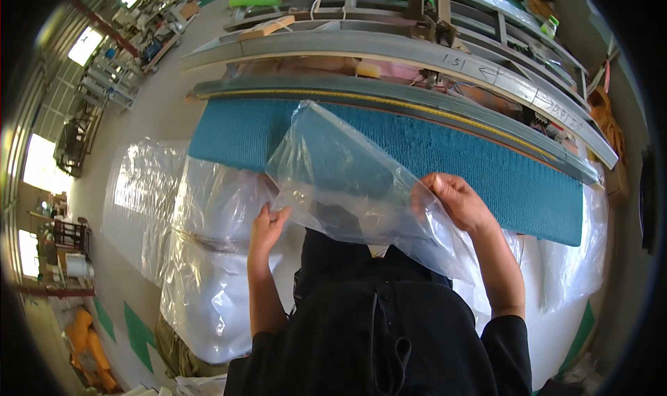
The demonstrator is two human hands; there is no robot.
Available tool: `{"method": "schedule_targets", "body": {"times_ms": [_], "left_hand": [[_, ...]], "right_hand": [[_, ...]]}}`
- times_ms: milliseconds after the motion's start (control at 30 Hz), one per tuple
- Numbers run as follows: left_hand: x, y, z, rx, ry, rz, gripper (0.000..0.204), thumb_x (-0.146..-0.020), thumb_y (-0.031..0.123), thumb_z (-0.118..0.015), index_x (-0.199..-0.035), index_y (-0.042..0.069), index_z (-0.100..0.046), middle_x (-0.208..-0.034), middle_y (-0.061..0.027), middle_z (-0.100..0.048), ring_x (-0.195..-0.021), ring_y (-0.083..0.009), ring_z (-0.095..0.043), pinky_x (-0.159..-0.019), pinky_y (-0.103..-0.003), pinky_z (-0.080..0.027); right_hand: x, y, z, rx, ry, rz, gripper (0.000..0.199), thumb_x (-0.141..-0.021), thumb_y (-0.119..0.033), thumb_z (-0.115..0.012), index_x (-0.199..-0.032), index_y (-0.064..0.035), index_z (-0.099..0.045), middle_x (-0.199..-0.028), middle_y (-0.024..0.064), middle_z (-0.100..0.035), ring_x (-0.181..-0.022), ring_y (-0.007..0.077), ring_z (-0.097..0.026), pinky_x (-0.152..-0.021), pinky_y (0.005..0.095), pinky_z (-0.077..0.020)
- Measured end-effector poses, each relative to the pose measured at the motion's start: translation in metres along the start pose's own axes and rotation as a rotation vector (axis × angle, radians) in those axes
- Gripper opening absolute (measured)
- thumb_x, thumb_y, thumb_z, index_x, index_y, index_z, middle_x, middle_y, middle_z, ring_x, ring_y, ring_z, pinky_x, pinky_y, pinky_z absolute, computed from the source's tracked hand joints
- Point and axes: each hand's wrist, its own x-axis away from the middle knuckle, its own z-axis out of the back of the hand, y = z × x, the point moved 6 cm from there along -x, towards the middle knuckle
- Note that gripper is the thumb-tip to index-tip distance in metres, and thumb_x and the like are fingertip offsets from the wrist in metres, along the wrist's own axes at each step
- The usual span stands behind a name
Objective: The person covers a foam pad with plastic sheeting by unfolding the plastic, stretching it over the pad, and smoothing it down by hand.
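A clear plastic bag (pixel 347 167) stretches in front of me, its far corner lying over a blue ribbed pad (pixel 445 153). My right hand (pixel 458 200) pinches the right edge of the plastic between thumb and fingers; some fingertips show through the film. My left hand (pixel 267 228) is at the near left edge of the same bag, thumb and finger closing on the film there. The near side of the bag sags between both hands, above my dark clothing.
Large clear plastic sheets (pixel 215 285) hang at the left, and another plastic sheet (pixel 573 250) hangs at the right. Beyond the pad runs a metal rail with a yellow measuring strip (pixel 389 101). Farther back is a marked metal beam (pixel 417 55). Orange material (pixel 90 347) lies on the floor at lower left.
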Motion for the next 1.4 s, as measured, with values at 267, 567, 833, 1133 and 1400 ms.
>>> {"method": "schedule_targets", "body": {"times_ms": [267,567,833,1133,1400], "left_hand": [[-0.003,0.015,-0.115,0.091,-0.240,-0.750,0.057,-0.077,0.020,-0.065,-0.128,0.006,-0.044,-0.127,-0.0179,-0.047,-0.114,-0.0276,-0.048,-0.092,-0.037,-0.042],[-0.022,-0.052,-0.080,-0.131,-0.009,-0.310,0.027,-0.090,0.020,-0.049,-0.107,0.002,-0.060,-0.093,-0.0159,-0.064,-0.086,-0.0253,-0.059,-0.081,-0.038,-0.045],[0.044,0.053,0.132,0.090,0.629,-0.536,0.020,-0.087,0.006,-0.057,-0.104,-0.004,-0.060,-0.087,-0.0040,-0.063,-0.076,-0.0107,-0.056,-0.068,-0.024,-0.046],[-0.030,0.198,0.084,0.014,0.627,-0.856,0.020,-0.088,0.013,-0.055,-0.104,0.004,-0.062,-0.083,-0.0092,-0.067,-0.067,-0.0172,-0.060,-0.061,-0.030,-0.048],[-0.085,0.167,0.022,-0.561,0.555,-0.510,0.028,-0.089,0.043,-0.047,-0.089,0.018,-0.061,-0.077,-0.0110,-0.065,-0.070,-0.0365,-0.060,-0.058,-0.047,-0.045]], "right_hand": [[-0.014,0.070,-0.076,0.639,-0.398,-0.195,0.040,-0.089,-0.036,-0.051,-0.111,-0.0036,-0.059,-0.120,0.0168,-0.055,-0.114,0.0287,-0.050,-0.098,0.0387,-0.0374],[0.049,0.222,0.163,2.276,0.491,-0.008,0.043,-0.090,-0.024,-0.048,-0.129,-0.0065,-0.042,-0.131,0.0184,-0.042,-0.120,0.0355,-0.040,-0.101,0.0479,-0.0282],[0.184,0.079,0.117,0.581,0.844,-0.173,0.017,-0.091,-0.016,-0.051,-0.083,-0.0026,-0.059,-0.070,-0.0051,-0.050,-0.064,0.0058,-0.045,-0.059,0.0203,-0.0377],[0.249,-0.103,0.099,1.660,1.639,0.902,0.014,-0.092,-0.014,-0.047,-0.092,-0.0057,-0.057,-0.076,0.0033,-0.058,-0.058,0.0156,-0.054,-0.052,0.0279,-0.0444],[0.168,-0.023,0.180,1.640,1.341,0.145,0.024,-0.087,-0.031,-0.055,-0.092,-0.0077,-0.054,-0.084,0.0084,-0.061,-0.073,0.0296,-0.061,-0.060,0.0391,-0.0475]]}}
